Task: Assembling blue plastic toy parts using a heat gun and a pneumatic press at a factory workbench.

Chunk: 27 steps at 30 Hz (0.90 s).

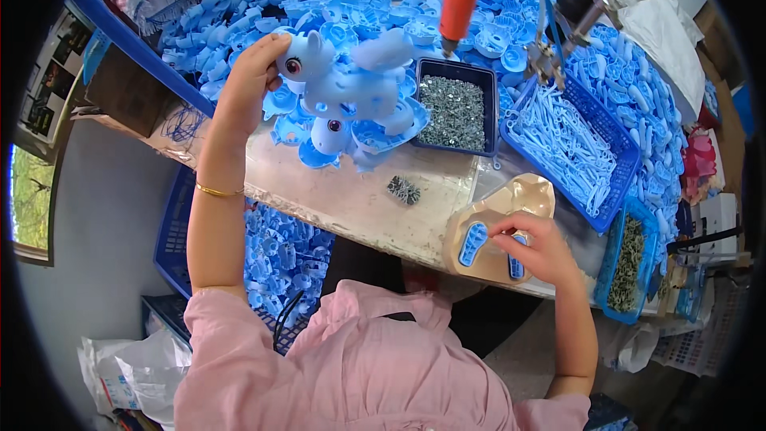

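Observation:
My left hand [262, 62] is raised at the upper left of the work table, its fingers closed on the head end of a light-blue toy pony [351, 80]. Below that pony, another blue pony part with a printed eye [330, 136] lies among blue shell pieces [388, 134]. At the front right, my right hand [541, 249] reaches over a beige moulded fixture [523, 195]. Its thumb and forefinger are pinched together; what is between them, if anything, is too small to make out. Two small blue parts sit in the fixture, one blue leg-like part [473, 244] left of the fingertips, the other partly under the hand.
A dark tray of screws [452, 108] stands behind the fixture, beneath a hanging orange screwdriver [464, 0]. A small screw pile [404, 190] lies on the table [343, 203]. Right are a blue basket of thin parts [570, 152] and a screw-filled turquoise tray [629, 263]. Blue shells heap behind.

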### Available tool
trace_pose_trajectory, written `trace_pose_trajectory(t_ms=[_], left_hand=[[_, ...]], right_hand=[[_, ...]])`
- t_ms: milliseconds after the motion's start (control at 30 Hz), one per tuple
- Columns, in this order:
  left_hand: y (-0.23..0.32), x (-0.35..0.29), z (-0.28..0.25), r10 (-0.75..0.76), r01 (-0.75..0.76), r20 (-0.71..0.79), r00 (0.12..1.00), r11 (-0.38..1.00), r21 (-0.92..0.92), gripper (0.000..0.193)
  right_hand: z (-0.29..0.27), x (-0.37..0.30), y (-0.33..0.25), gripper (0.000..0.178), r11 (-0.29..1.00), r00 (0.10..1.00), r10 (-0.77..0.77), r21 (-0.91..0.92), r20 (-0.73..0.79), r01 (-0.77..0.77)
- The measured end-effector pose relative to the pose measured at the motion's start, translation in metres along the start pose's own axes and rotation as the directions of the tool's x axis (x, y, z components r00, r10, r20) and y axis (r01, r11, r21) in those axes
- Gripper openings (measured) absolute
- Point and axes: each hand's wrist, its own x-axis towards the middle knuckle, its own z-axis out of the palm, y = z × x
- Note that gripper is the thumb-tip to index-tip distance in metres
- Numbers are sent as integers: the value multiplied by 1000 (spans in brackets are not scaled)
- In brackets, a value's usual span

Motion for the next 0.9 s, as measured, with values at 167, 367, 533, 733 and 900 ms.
trace_pose_trajectory(t_ms=[167,367,533,733,900], left_hand=[[-17,-4,-16,-190,120,-256,948,957,-265,23],[-26,-41,-18,-15,86,111,994,733,-675,35],[-45,-124,110,-151,357,336,930,589,-725,36],[-52,-160,172,-30,115,503,864,983,-140,56],[-77,-159,190,253,-434,572,780,877,204,76]], right_hand=[[7,-1,-17,12,1000,1000,-1,-26,18,2],[18,-10,-21,33,994,995,-83,72,-55,86],[62,-12,-46,58,904,836,-426,-141,-345,403],[21,-66,-37,50,729,707,-591,-633,-388,262],[27,-60,-16,50,595,863,-441,-800,-246,77]])
